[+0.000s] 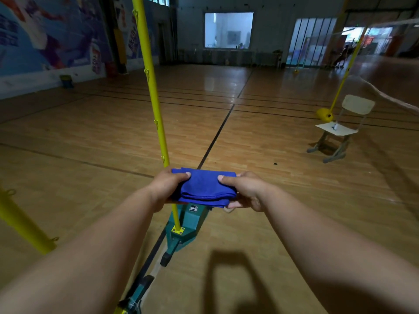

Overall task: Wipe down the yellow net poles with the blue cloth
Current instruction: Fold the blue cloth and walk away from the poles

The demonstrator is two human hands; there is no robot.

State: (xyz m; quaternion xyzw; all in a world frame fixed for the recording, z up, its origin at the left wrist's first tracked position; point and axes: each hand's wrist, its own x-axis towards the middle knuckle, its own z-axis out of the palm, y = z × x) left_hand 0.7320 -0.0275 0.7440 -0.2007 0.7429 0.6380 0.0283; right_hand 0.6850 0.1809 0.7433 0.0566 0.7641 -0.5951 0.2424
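The blue cloth point(205, 188) and the left hand point(166, 189) cover a stretch of the yellow pole point(152, 87) at frame centre, and its top runs off the upper edge. The fingers of both hands lie out of sight under the cloth. A second yellow pole point(21, 220) at lower left is cut by the left edge. The small white object on the chair point(340, 130) at right is too small to identify. The label on the green base point(188, 220) is unreadable.
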